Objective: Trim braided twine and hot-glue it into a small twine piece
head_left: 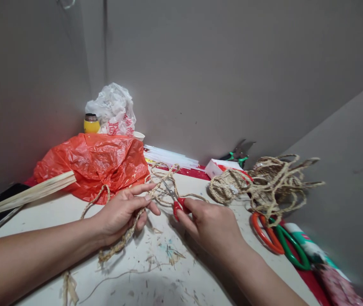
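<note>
Jute cord [120, 243] pinched in left hand [122, 212]; red scissors [179, 205] gripped by right hand [211, 223], three o'clock; trimming judged underway, taut strand needed.

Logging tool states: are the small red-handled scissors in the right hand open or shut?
Cannot tell: the small red-handled scissors have thin blades lying among braided jute twine, and the right hand covers most of the handles.

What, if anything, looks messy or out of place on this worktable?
Fibre scraps litter the table near the left hand and right hand; a loose rope tangle sprawls at right, partly over the large scissors.
</note>
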`<act>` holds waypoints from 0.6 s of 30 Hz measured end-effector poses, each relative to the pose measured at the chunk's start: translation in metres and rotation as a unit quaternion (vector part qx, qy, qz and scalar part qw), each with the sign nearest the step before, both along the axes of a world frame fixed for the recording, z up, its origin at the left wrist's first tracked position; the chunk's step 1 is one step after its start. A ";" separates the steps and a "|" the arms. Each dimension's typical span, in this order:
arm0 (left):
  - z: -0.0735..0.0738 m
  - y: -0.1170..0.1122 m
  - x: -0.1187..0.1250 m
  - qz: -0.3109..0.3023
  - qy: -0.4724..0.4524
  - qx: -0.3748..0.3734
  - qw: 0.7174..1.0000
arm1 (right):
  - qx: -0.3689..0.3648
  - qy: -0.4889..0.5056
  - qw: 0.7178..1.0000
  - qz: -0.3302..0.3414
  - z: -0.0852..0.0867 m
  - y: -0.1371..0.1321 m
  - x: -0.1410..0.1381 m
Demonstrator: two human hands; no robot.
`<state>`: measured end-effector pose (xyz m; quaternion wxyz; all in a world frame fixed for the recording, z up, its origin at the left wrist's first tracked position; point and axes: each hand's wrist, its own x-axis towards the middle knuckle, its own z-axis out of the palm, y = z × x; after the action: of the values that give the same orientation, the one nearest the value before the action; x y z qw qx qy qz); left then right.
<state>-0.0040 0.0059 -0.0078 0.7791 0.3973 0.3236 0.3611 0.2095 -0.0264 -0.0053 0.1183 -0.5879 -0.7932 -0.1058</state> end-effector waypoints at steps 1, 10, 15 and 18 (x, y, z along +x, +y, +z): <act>0.000 0.000 0.000 0.004 0.001 0.000 1.000 | 0.003 -0.001 1.000 0.002 0.000 0.000 0.000; 0.001 0.000 0.001 0.009 0.008 0.024 1.000 | -0.002 -0.038 0.999 -0.030 0.004 -0.004 -0.007; 0.003 0.000 0.002 0.021 0.011 0.028 0.999 | 0.018 -0.033 0.999 -0.021 0.002 -0.005 -0.005; 0.002 0.001 0.002 0.027 0.012 0.035 0.999 | 0.030 -0.025 0.999 -0.017 0.001 -0.005 -0.005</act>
<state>-0.0016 0.0068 -0.0056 0.7507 0.4197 0.3310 0.3883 0.2049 -0.0312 -0.0042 0.1141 -0.5944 -0.7825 -0.1463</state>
